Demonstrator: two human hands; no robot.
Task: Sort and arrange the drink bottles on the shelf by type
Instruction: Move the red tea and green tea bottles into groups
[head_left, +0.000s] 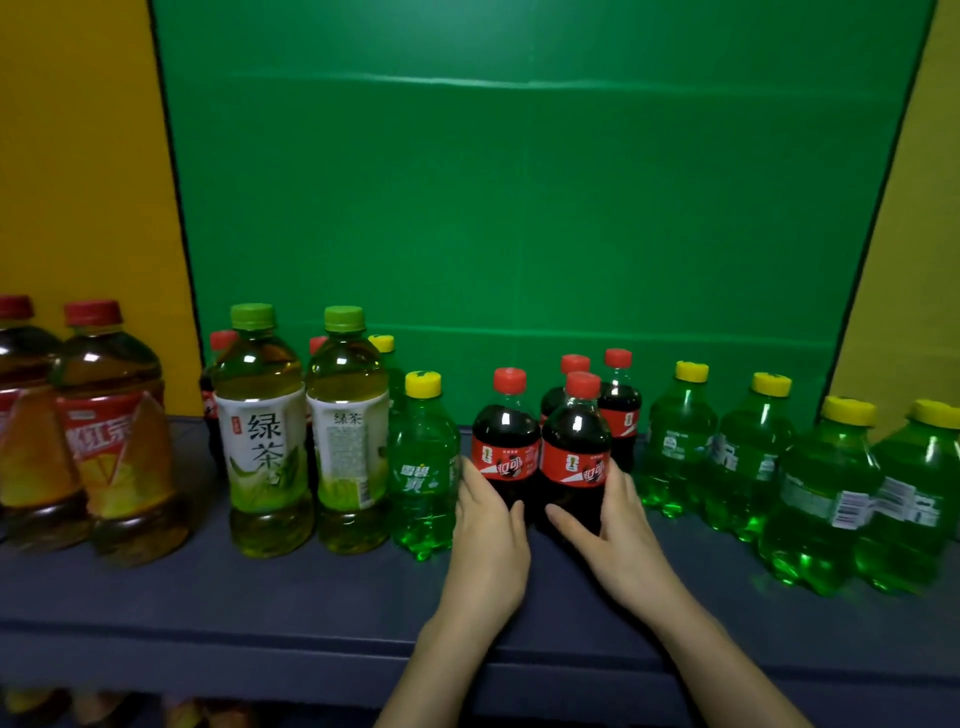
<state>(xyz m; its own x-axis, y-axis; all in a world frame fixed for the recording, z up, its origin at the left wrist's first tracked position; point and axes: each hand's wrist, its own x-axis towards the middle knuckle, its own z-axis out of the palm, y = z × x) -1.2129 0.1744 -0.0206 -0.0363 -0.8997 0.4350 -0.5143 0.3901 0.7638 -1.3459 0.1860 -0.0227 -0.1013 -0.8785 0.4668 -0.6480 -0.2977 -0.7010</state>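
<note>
Left hand (488, 525) grips the left cola bottle (506, 431) and right hand (618, 525) grips the right cola bottle (575, 441), both mid-shelf at the front, touching, red labels partly reading "可".

Green tea bottles (262, 441) read "绿茶". The green soda (423, 467) reads "雪碧". Red tea bottles (111, 441) show "红".

Dark blue shelf (260, 597), green backdrop (519, 208), yellow side panels (78, 156).

Counts: six colas, six green sodas, two green teas, two red teas.
</note>
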